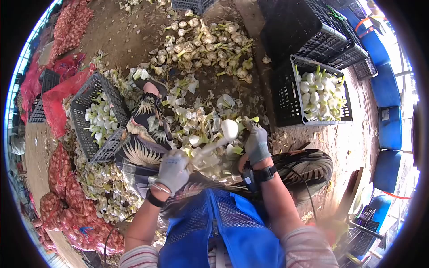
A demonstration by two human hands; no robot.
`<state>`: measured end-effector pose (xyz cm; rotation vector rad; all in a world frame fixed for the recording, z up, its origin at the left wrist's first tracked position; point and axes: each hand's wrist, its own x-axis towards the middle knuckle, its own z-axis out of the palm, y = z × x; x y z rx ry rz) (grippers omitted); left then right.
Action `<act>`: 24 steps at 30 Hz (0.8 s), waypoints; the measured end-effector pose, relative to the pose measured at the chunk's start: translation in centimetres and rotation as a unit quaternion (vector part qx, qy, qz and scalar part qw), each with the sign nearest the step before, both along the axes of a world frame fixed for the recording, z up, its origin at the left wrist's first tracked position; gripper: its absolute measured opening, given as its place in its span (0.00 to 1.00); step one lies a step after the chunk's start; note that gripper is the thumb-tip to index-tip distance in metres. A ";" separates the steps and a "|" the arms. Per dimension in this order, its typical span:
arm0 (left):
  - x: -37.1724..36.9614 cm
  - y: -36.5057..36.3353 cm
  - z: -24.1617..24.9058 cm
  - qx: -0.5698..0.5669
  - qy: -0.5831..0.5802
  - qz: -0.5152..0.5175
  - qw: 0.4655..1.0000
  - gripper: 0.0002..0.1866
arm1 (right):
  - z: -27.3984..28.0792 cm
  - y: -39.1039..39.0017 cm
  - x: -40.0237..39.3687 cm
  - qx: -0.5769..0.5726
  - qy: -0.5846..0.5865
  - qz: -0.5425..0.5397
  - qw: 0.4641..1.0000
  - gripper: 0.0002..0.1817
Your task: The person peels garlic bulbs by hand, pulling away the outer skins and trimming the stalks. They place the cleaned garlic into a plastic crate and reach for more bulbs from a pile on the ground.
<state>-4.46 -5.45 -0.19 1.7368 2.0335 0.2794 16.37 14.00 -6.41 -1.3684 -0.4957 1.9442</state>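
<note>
A white garlic bulb (229, 130) shows between my two gloved hands, over a litter of peeled skins (196, 120). My left hand (173, 170) is closed above my left thigh. From its fingers a pale, motion-blurred streak (210, 149) runs toward the bulb; I cannot tell what these fingers hold. My right hand (257, 145) is closed just right of the bulb. At its fingertips a small dark piece (245, 123) sticks out beside a yellow-green stem end (255, 119). The palm side of both hands is hidden.
Black crates of trimmed garlic stand at left (100, 114) and right (321, 96). Untrimmed garlic bulbs (205, 47) are heaped ahead. Red mesh sacks (85, 219) lie at left, stacked black crates (308, 33) at far right. A cord (306, 185) crosses my right leg.
</note>
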 end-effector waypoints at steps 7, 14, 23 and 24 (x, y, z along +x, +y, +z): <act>-2.0 3.0 0.1 -0.014 0.010 0.187 0.982 0.28 | 2.3 -1.9 0.0 -0.019 0.255 0.063 0.965 0.14; 1.5 5.7 -0.4 0.174 -0.110 0.048 0.977 0.18 | 5.7 -0.7 -0.5 0.322 -0.108 0.202 0.919 0.09; -2.0 6.7 -4.6 0.012 -0.266 0.183 0.946 0.10 | 10.7 12.2 5.8 0.462 -0.313 -0.314 0.768 0.22; -2.5 7.2 -5.1 -0.021 -0.293 0.167 0.941 0.11 | 9.3 13.5 5.0 0.460 -0.333 -0.245 0.786 0.21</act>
